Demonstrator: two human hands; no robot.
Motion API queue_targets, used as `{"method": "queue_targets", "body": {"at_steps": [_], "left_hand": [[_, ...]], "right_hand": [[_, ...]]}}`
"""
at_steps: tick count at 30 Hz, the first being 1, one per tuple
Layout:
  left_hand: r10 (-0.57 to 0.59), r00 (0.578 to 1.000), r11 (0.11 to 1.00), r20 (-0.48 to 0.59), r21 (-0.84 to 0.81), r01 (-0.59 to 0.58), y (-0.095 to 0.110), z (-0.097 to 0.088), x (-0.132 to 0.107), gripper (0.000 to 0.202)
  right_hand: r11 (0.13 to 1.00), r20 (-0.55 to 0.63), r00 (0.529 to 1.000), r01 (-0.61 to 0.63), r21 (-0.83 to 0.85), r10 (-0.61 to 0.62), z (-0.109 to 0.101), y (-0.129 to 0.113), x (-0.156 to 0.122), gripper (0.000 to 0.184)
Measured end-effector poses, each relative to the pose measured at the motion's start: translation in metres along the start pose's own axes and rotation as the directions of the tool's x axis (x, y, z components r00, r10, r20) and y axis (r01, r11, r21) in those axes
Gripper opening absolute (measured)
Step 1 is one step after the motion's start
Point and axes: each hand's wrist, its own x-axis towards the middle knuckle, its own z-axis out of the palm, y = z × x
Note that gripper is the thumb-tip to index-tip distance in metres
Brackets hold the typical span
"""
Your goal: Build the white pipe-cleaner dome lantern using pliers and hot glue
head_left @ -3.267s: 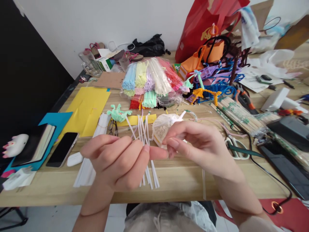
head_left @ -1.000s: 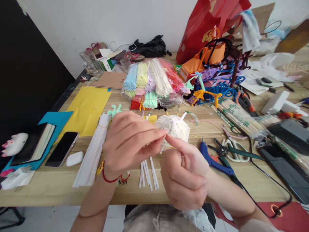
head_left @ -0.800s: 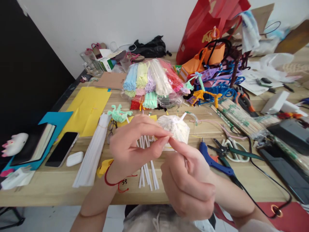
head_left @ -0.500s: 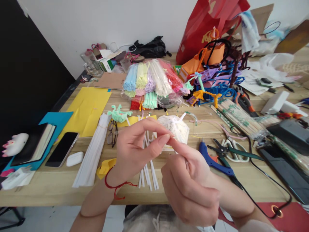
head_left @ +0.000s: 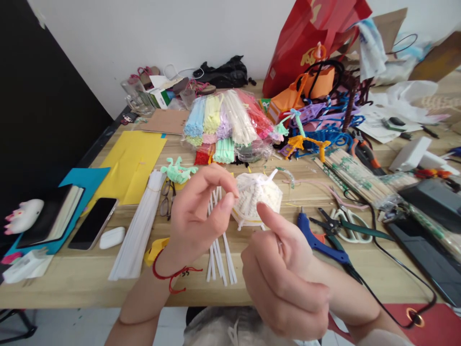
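Note:
My left hand (head_left: 196, 218) is raised over the wooden table (head_left: 90, 283), thumb and forefinger pinched together in front of a white bundle in a clear bag (head_left: 257, 194). A red string bracelet (head_left: 169, 276) with a small yellow tag (head_left: 154, 250) hangs on that wrist. My right hand (head_left: 284, 274) is lower and nearer, curled into a fist with one digit pointing up toward the pinch. The two hands do not touch. Whatever the fingers hold is too fine or hidden to make out. Several white sticks (head_left: 220, 252) lie on the table under the hands.
Left of my hands lie a bundle of white strips (head_left: 137, 230), glasses (head_left: 165, 202), a green fuzzy figure (head_left: 177, 170), a phone (head_left: 93, 222) and an earbud case (head_left: 112, 237). A blue glue gun (head_left: 317, 239) and pliers (head_left: 342, 226) lie right. Packed coloured pipe cleaners (head_left: 226, 120) and a red bag (head_left: 306, 38) stand behind.
Half a second ago the fingertips of both hands met in a pinch. They have since parted: the left hand drew back to the left and the right hand dropped slightly.

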Motion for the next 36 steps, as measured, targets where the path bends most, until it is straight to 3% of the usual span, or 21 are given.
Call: {"method": "queue_targets", "body": {"at_steps": [4, 8, 11, 13, 15, 18, 20, 21, 23, 26, 28, 32, 36], "left_hand": [[-0.014, 0.996, 0.997, 0.091, 0.072, 0.007, 0.006, -0.004, 0.0, 0.006], [0.068, 0.992, 0.988, 0.103, 0.128, -0.081, 0.007, -0.004, -0.001, 0.012], [0.097, 0.989, 0.973, 0.113, 0.197, -0.118, 0.008, -0.007, -0.001, 0.013], [0.139, 0.982, 0.942, 0.13, 0.29, -0.172, 0.009, -0.011, 0.0, 0.015], [0.226, 0.96, 0.86, 0.168, 0.428, -0.278, 0.009, -0.015, 0.002, 0.018], [0.387, 0.888, 0.635, 0.249, 0.626, -0.452, 0.008, -0.017, 0.002, 0.022], [0.435, 0.861, 0.547, 0.262, 0.683, -0.484, 0.007, -0.015, 0.001, 0.022], [0.43, 0.869, 0.557, 0.246, 0.685, -0.47, 0.006, -0.013, 0.001, 0.022], [0.365, 0.911, 0.671, 0.194, 0.623, -0.402, 0.006, -0.009, -0.001, 0.02], [0.2, 0.975, 0.895, 0.095, 0.387, -0.221, 0.006, -0.001, -0.004, 0.015], [0.055, 0.998, 0.978, 0.035, 0.198, -0.06, 0.008, 0.005, -0.007, 0.009], [-0.173, 0.985, 0.984, -0.02, -0.037, 0.172, 0.012, 0.014, -0.01, 0.008], [-0.217, 0.976, 0.97, -0.031, -0.119, 0.211, 0.013, 0.017, -0.011, 0.008]], "right_hand": [[0.998, -0.085, 0.996, -0.022, -0.065, 0.016, 0.01, -0.004, -0.006, 0.093], [0.997, -0.128, 0.992, -0.016, -0.069, 0.007, 0.007, -0.003, -0.003, 0.102], [0.995, 0.085, 0.991, 0.103, 0.016, -0.104, -0.007, 0.005, 0.005, 0.112], [0.977, 0.262, 0.943, 0.187, 0.098, -0.206, -0.018, 0.012, 0.011, 0.118], [0.965, 0.303, 0.919, 0.211, 0.158, -0.251, -0.025, 0.016, 0.015, 0.122], [0.953, 0.26, 0.925, 0.229, 0.196, -0.276, -0.027, 0.017, 0.018, 0.124], [0.952, 0.279, 0.918, 0.231, 0.2, -0.281, -0.028, 0.017, 0.019, 0.123], [0.954, 0.3, 0.912, 0.227, 0.198, -0.279, -0.029, 0.017, 0.019, 0.123], [0.956, 0.339, 0.899, 0.224, 0.191, -0.278, -0.032, 0.017, 0.022, 0.123], [0.954, 0.411, 0.862, 0.246, 0.171, -0.296, -0.036, 0.017, 0.023, 0.122], [0.962, 0.427, 0.862, 0.242, 0.129, -0.274, -0.035, 0.015, 0.021, 0.122], [0.998, 0.178, 0.982, 0.065, 0.002, -0.064, -0.022, 0.008, 0.007, 0.121], [0.999, 0.07, 0.998, -0.005, 0.041, 0.002, -0.012, 0.007, -0.001, 0.119]]}}
